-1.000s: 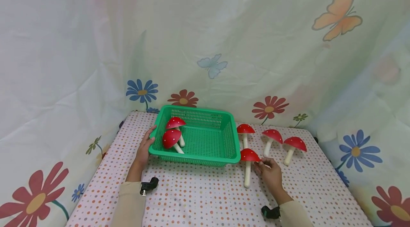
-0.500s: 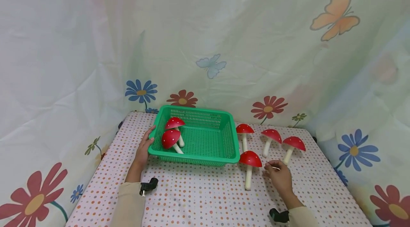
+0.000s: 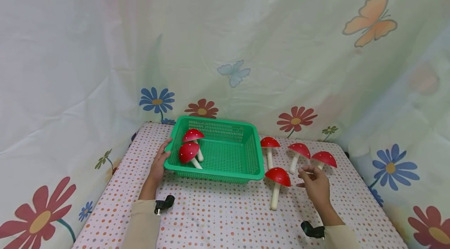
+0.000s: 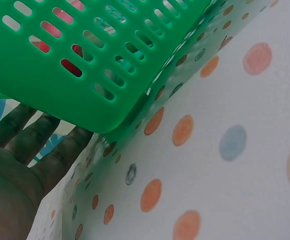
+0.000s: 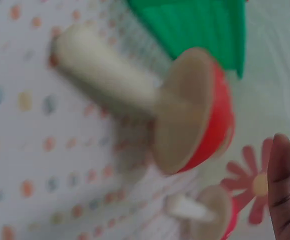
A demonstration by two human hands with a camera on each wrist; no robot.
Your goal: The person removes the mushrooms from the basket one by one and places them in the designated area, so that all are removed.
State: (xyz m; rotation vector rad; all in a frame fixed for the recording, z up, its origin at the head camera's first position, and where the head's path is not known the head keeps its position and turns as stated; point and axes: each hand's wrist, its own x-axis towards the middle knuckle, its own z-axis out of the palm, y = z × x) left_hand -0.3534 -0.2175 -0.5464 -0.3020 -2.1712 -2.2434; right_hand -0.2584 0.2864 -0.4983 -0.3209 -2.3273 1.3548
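Observation:
My left hand (image 3: pixel 158 166) touches the left side of a green plastic basket (image 3: pixel 214 175), fingers extended. In the left wrist view its fingertips meet the lower part of the slotted basket wall (image 4: pixel 39 75). Inside the basket, at its left end, lie two toy mushrooms with white-dotted red caps, a rear one (image 3: pixel 192 136) and a front one (image 3: pixel 188 151). My right hand (image 3: pixel 316 186) holds nothing, its fingers loosely bent, just right of the front toy mushroom (image 3: pixel 278 176) on the table. That mushroom's pale stalk (image 5: pixel 104 70) and hollow cap underside fill the right wrist view.
Behind my right hand lie three more toy mushrooms: one by the basket's right side (image 3: pixel 270 142), a middle one (image 3: pixel 299 150) and a right one (image 3: pixel 324 158), its stalk partly covered by the hand. A dotted cloth (image 3: pixel 218 214) covers the table; printed curtains (image 3: pixel 197 46) surround it.
My right hand has let go of the front mushroom's cap and moved right and slightly back. That mushroom has shifted slightly right and toward me, its stalk now slanting. The left hand stays put.

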